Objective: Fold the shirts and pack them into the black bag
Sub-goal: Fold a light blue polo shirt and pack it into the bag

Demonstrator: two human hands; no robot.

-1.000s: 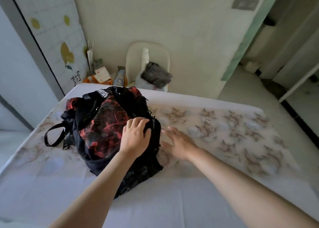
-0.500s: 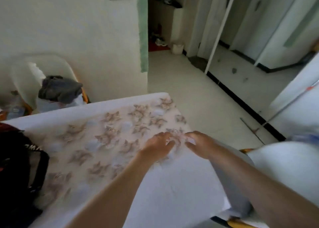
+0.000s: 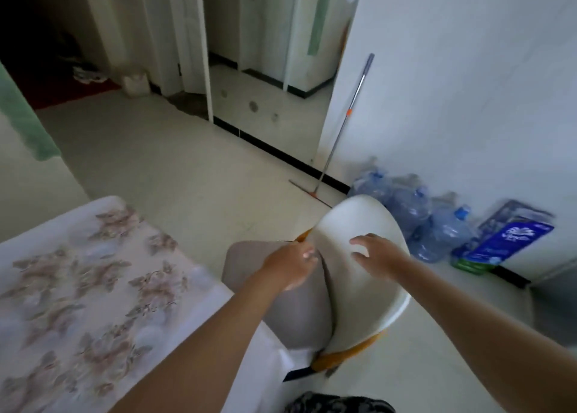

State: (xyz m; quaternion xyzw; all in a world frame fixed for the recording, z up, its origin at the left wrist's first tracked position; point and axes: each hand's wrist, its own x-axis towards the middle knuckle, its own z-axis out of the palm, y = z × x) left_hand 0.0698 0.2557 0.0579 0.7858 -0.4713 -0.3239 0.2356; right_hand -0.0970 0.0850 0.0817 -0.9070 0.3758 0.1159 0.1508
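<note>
A taupe fabric [image 3: 299, 300] lies over the seat of a white chair [image 3: 359, 291] just past the table's right end. My left hand [image 3: 290, 269] is at the fabric's upper edge beside the chair back, fingers bent down onto it; blur hides whether it grips. My right hand [image 3: 377, 256] hovers over the inner face of the chair back with spread fingers and holds nothing. The black bag is out of view.
The table with a flowered cloth [image 3: 93, 303] fills the lower left. Water bottles [image 3: 415, 212] and a blue package [image 3: 505, 241] stand by the right wall, with a mop [image 3: 340, 131] leaning there. A dark patterned cloth [image 3: 340, 405] shows at the bottom edge.
My view has swung right from the black bag and table to the chair. Both hands left the bag and tablecloth and now reach to the chair.
</note>
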